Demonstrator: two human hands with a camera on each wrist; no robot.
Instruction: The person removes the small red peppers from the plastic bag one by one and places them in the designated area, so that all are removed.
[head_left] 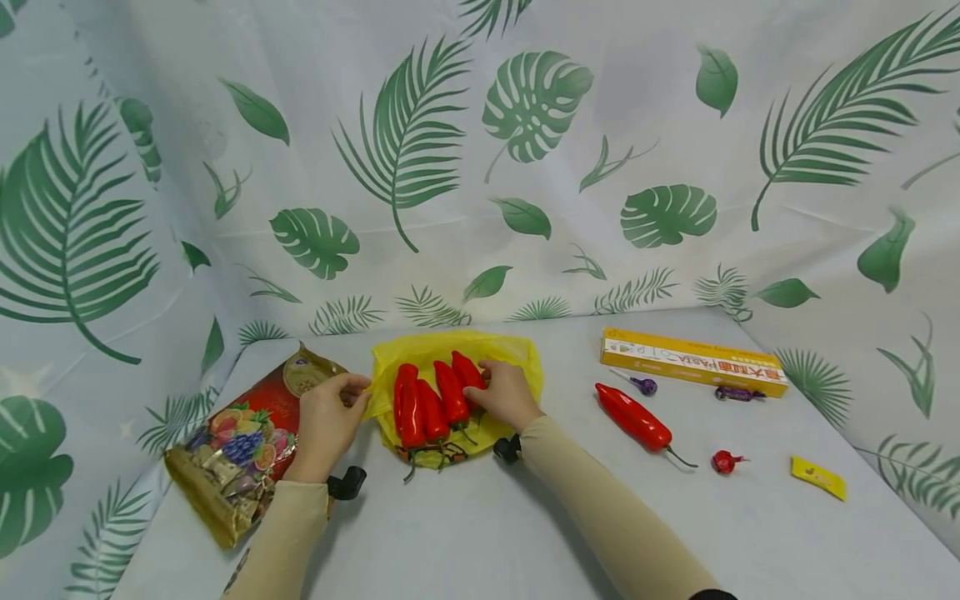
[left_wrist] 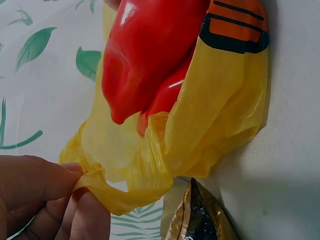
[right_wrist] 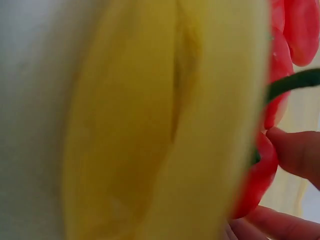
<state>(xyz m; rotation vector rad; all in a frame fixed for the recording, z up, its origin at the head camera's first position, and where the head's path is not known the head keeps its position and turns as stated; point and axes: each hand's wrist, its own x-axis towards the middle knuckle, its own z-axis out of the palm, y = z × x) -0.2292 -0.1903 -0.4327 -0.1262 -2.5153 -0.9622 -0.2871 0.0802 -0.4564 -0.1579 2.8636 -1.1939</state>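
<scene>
Pinches crumpled yellow plastic bag [head_left: 491,433] in closed left grip [head_left: 331,418], likely to spread it; holds glossy, tapered red pepper [head_left: 467,370] in pepper-wide right grip [head_left: 507,393], likely to steady it.

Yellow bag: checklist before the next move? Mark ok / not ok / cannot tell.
1. Left hand pinching the yellow bag: ok, fingers hold its edge.
2. Right hand gripping a pepper: ok.
3. That pepper over the bag: ok.
4. Every pepper at the bag: not ok, a loose pepper lies on the table, to the right.
5. Bag underside intact: cannot tell, hidden.
</scene>
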